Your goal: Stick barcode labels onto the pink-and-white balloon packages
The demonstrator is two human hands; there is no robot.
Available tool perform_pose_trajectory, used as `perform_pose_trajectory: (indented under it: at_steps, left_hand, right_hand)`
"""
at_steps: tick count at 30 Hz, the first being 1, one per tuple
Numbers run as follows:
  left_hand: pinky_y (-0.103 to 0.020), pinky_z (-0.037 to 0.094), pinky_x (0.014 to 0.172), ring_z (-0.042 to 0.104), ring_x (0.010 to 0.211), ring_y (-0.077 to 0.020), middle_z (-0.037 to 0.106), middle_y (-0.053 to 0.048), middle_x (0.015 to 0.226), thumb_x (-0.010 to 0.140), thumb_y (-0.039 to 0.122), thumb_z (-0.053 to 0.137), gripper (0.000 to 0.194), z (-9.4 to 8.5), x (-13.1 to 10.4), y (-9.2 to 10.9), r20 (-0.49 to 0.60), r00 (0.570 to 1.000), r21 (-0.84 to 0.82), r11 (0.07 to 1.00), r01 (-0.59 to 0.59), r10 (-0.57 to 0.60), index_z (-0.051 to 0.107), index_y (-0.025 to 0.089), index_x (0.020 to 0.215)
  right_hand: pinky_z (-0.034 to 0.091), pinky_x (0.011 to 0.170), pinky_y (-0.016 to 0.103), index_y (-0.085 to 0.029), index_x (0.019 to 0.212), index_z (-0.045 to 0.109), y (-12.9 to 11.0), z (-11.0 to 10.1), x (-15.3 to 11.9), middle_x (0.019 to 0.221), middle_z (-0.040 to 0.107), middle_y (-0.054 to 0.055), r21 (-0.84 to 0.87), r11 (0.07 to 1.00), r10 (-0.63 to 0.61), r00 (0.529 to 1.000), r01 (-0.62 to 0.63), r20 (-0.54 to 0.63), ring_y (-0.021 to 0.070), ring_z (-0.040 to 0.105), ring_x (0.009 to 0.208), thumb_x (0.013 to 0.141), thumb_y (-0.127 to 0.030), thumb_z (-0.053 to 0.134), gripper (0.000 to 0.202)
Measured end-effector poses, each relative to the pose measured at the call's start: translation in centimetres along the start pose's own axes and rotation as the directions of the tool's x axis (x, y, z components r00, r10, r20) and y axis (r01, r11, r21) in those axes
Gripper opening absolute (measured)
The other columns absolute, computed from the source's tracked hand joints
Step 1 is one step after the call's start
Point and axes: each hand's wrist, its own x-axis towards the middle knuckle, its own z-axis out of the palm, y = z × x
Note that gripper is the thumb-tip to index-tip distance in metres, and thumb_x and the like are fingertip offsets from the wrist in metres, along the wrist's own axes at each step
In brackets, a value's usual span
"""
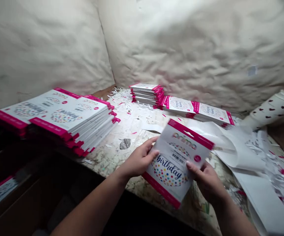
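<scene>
Between my two hands I hold a flat white birthday packet [169,160] with pink bands along its top and bottom, a hang hole, a barcode and coloured dots. It is tilted over the front of the table. My left hand [140,159] pinches its left edge, thumb on the face. On the opposite edge, my right hand [207,178] grips it with the thumb on top; the other fingers are mostly behind it. Stacks of matching packets [68,114] stand to the left, near the table edge.
Further back are another stack [145,93] and a row of packets [198,108]. White paper sheets [255,183] and paper shreds [279,164] cover the right side. A white tumbler with hearts [270,109] leans there. A cardboard box [21,206] sits below at left.
</scene>
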Motion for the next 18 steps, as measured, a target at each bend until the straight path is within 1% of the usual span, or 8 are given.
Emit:
perform_pose_trajectory:
  at_steps: [2, 4, 5, 7, 9, 12, 16, 18]
  left_hand:
    - [-0.049, 0.032, 0.104, 0.035, 0.130, -0.0307, 0.038, -0.016, 0.142, 0.088, 0.034, 0.044, 0.059, -0.1, 0.2, 2.2, -0.095, 0.993, 0.350, 0.936, -0.026, 0.063, 0.028, 0.016, 0.141]
    - [-0.057, 0.021, 0.107, 0.015, 0.137, -0.0367, 0.021, -0.019, 0.149, 0.083, 0.043, 0.050, 0.073, 0.9, -0.2, 3.9, -0.129, 0.972, 0.677, 0.734, -0.058, 0.196, 0.023, 0.011, 0.143]
    - [-0.059, 0.021, 0.106, 0.011, 0.137, -0.0384, 0.017, -0.020, 0.149, 0.082, 0.043, 0.050, 0.076, 1.5, -0.4, 4.5, -0.090, 0.962, 0.777, 0.623, -0.094, 0.257, 0.020, 0.009, 0.143]
    - [-0.055, 0.027, 0.105, 0.017, 0.136, -0.0374, 0.021, -0.021, 0.148, 0.086, 0.032, 0.044, 0.067, 1.9, -0.8, 5.1, 0.014, 0.943, 0.881, 0.442, -0.169, 0.334, 0.019, 0.007, 0.143]
    - [-0.046, 0.031, 0.106, 0.028, 0.134, -0.0309, 0.029, -0.020, 0.145, 0.087, 0.012, 0.034, 0.057, 0.4, -1.0, 5.2, 0.008, 0.931, 0.932, 0.335, -0.140, 0.366, 0.022, 0.006, 0.142]
    - [-0.038, 0.032, 0.107, 0.036, 0.131, -0.0229, 0.036, -0.016, 0.143, 0.084, 0.001, 0.026, 0.056, -6.3, -1.2, 4.8, -0.120, 0.923, 0.968, 0.248, 0.027, 0.366, 0.030, 0.007, 0.140]
    - [-0.040, 0.033, 0.104, 0.038, 0.129, -0.0246, 0.039, -0.017, 0.141, 0.084, 0.002, 0.030, 0.052, -19.4, -1.4, 2.2, -0.399, 0.872, 0.917, 0.127, 0.378, 0.285, 0.033, 0.001, 0.136]
    - [-0.038, 0.041, 0.096, 0.052, 0.115, -0.0226, 0.056, -0.016, 0.126, 0.091, 0.017, 0.028, 0.043, -25.4, -1.0, 0.1, -0.464, 0.845, 0.885, 0.103, 0.454, 0.265, 0.047, -0.002, 0.124]
  right_hand:
    - [0.055, 0.061, 0.039, -0.016, 0.102, 0.060, -1.5, 1.1, 0.7, 0.098, 0.070, 0.013, 0.083, 0.995, 0.060, 0.997, -0.057, -0.040, 0.0293, 0.068, 0.079, 0.068, -0.040, 0.072, 0.044]
    - [0.055, 0.058, 0.036, -0.016, 0.104, 0.060, -2.9, 2.8, 1.4, 0.098, 0.070, 0.012, 0.147, 0.989, 0.019, 0.992, -0.001, -0.121, 0.0279, 0.067, 0.078, 0.067, -0.039, 0.073, 0.045]
    - [0.055, 0.059, 0.036, -0.017, 0.107, 0.060, -3.5, 3.7, 1.7, 0.100, 0.069, 0.011, 0.177, 0.983, -0.025, 0.990, 0.049, -0.139, 0.0272, 0.067, 0.081, 0.068, -0.038, 0.073, 0.046]
    - [0.055, 0.066, 0.037, -0.019, 0.112, 0.059, -4.4, 5.2, 2.0, 0.104, 0.068, 0.010, 0.220, 0.968, -0.110, 0.992, 0.122, -0.065, 0.0260, 0.066, 0.086, 0.072, -0.039, 0.070, 0.046]
    - [0.054, 0.073, 0.039, -0.021, 0.117, 0.056, -5.0, 5.9, 2.1, 0.103, 0.068, 0.011, 0.216, 0.968, -0.150, 0.983, 0.125, 0.105, 0.0261, 0.065, 0.090, 0.076, -0.043, 0.064, 0.047]
    - [0.051, 0.079, 0.040, -0.023, 0.125, 0.049, -4.7, 5.5, 2.6, 0.100, 0.070, 0.010, 0.081, 0.989, -0.143, 0.952, 0.126, 0.270, 0.0239, 0.064, 0.093, 0.083, -0.047, 0.055, 0.049]
    - [0.050, 0.076, 0.035, -0.019, 0.111, 0.057, -2.2, 4.1, 4.5, 0.090, 0.070, 0.009, -0.246, 0.958, -0.062, 0.942, 0.149, 0.329, 0.0194, 0.065, 0.082, 0.085, -0.045, 0.051, 0.037]
    - [0.051, 0.073, 0.033, -0.018, 0.103, 0.061, -0.8, 3.4, 6.2, 0.089, 0.070, 0.008, -0.431, 0.873, -0.085, 0.941, 0.229, 0.329, 0.0189, 0.065, 0.081, 0.084, -0.040, 0.053, 0.030]
